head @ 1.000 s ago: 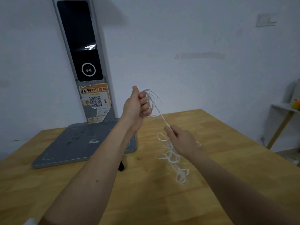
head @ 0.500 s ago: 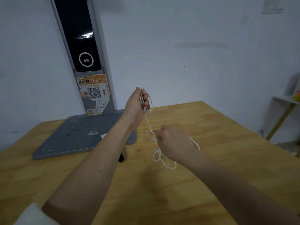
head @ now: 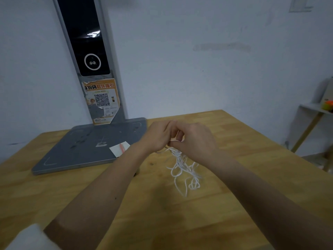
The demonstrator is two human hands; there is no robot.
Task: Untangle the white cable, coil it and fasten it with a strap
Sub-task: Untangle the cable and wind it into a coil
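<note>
Both hands have come together since a moment ago, when the left hand was held up high with loops of cable and the right hand was lower down. Now, in the head view, the left hand (head: pixel 158 137) and the right hand (head: pixel 193 139) touch each other just above the wooden table (head: pixel 252 177), near its far side. Fingers of both hands are curled in, and they pinch the top of the white cable (head: pixel 182 168) between them. A bunch of thin white loops hangs down from the hands and looks to reach the table just below and a bit to the right of them. These loops look messy and crossed over each other. It is too blurry to tell how many loops there are. Behind the left hand sits a flat grey base (head: pixel 86 148) on the table, with a tall grey post (head: pixel 90 51) going up from it by the white wall (head: pixel 216 51). An orange sticker (head: pixel 101 100) with a square code is on the post. On the base, just beside the left wrist, lies a small white paper (head: pixel 119 148) with a pink mark.
</note>
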